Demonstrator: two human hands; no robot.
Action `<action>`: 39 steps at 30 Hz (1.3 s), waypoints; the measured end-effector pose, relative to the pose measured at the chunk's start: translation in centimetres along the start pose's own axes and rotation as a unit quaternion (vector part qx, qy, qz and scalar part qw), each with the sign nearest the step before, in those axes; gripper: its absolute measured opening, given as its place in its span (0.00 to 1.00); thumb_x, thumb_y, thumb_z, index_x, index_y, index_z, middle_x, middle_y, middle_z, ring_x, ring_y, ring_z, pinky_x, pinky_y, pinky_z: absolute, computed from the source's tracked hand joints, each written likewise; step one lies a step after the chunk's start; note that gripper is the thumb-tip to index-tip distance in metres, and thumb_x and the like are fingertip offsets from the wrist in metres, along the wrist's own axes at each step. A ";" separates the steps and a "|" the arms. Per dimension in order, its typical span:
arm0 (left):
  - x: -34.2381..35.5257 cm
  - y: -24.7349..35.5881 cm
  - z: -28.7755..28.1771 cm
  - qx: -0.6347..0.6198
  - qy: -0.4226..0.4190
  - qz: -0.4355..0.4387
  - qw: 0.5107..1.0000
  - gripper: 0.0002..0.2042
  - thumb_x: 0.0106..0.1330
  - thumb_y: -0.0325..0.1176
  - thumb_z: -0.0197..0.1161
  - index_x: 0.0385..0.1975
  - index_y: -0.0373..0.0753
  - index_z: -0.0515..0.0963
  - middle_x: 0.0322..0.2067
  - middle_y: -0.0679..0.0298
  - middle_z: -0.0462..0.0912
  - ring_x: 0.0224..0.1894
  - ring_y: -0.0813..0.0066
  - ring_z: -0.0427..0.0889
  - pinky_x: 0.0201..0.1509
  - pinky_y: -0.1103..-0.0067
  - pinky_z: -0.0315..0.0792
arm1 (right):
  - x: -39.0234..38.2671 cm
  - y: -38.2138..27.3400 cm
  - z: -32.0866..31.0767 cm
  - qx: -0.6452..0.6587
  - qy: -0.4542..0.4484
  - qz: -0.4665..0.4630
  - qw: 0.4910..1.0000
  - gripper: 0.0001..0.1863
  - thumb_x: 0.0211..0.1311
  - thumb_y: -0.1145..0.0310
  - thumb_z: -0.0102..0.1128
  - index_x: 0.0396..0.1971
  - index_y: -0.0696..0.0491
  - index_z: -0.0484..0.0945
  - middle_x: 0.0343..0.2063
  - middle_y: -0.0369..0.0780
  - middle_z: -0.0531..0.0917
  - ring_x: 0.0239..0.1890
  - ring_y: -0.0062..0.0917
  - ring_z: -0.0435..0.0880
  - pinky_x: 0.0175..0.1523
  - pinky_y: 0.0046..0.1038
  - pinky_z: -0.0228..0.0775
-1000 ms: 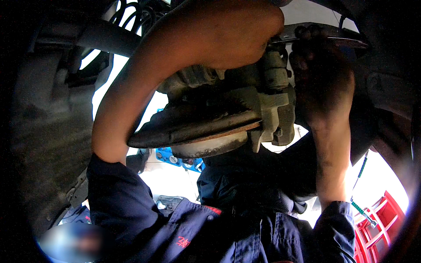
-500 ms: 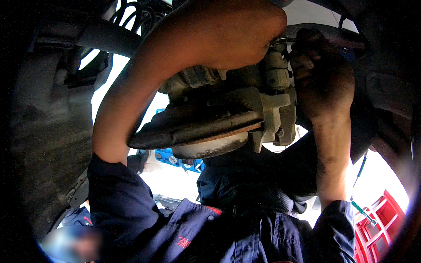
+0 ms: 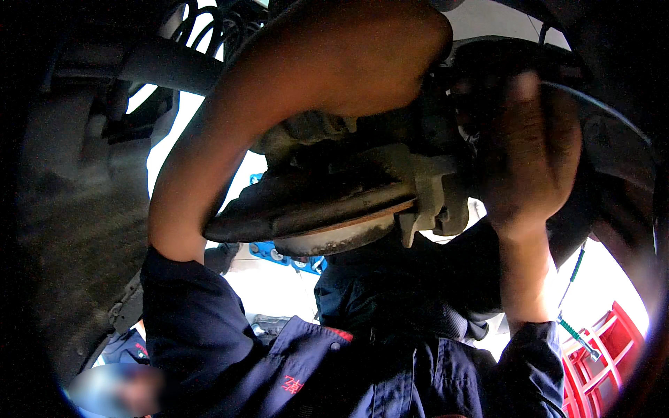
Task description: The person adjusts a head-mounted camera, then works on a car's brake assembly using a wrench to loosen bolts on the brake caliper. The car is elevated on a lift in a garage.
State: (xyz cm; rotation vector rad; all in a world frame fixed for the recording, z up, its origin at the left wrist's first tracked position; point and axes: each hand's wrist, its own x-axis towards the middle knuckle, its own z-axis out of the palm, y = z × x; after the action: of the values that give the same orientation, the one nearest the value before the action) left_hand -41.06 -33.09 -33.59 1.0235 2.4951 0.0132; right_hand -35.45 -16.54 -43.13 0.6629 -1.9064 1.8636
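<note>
My left arm arches over a brake disc (image 3: 334, 240) and its caliper (image 3: 425, 184). At the top, my left hand (image 3: 418, 49) bends down behind the caliper; its fingers are hidden, so whether it grips anything does not show. To the right of the caliper, my right hand (image 3: 533, 160) is raised, palm and fingers smeared by motion and deep shadow. A thin pale curved line, like a cable or hose (image 3: 599, 104), runs from near its fingertips toward the right rim. I cannot make out whether this hand holds it.
A coil spring (image 3: 209, 28) hangs at the upper left, beside a dark suspension arm (image 3: 171, 63). Below the disc lies a blue case (image 3: 279, 256). Red slatted frames (image 3: 606, 355) stand at the lower right, near a green-sleeved cable (image 3: 575, 331). Another person is partly visible at lower left.
My right hand has swung outward, away from the caliper. The pale curved line has come into sight beside it. My left arm has barely moved.
</note>
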 end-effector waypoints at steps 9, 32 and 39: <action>1.1 0.7 -1.5 -0.100 -0.077 -0.065 0.990 0.08 0.60 0.26 0.55 0.32 0.28 0.80 0.30 0.47 0.82 0.36 0.59 0.83 0.42 0.68 0.78 | 0.6 1.7 -1.0 0.546 0.090 0.351 0.755 0.14 0.72 0.65 0.41 0.43 0.60 0.71 0.31 0.39 0.75 0.30 0.23 0.71 0.32 0.18 0.63; 0.8 -0.4 0.3 -0.056 -0.011 -0.047 0.997 0.07 0.57 0.24 0.56 0.31 0.28 0.79 0.31 0.48 0.82 0.34 0.56 0.83 0.41 0.67 0.78 | 0.2 2.0 -0.7 0.356 0.034 0.286 0.889 0.09 0.66 0.71 0.48 0.42 0.58 0.73 0.32 0.36 0.76 0.32 0.21 0.73 0.36 0.17 0.65; -0.3 -0.2 0.3 -0.039 0.051 0.021 0.998 0.07 0.57 0.24 0.55 0.28 0.28 0.78 0.30 0.47 0.82 0.33 0.56 0.83 0.41 0.67 0.78 | 0.8 2.8 -1.5 0.545 0.039 0.437 0.715 0.11 0.69 0.64 0.42 0.34 0.54 0.71 0.24 0.32 0.70 0.25 0.17 0.67 0.26 0.14 0.56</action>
State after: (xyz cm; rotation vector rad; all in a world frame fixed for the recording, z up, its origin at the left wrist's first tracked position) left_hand -40.89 -33.54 -33.75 1.0663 2.5421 0.1781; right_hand -37.79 -15.04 -44.84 -0.1798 -0.8290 3.5526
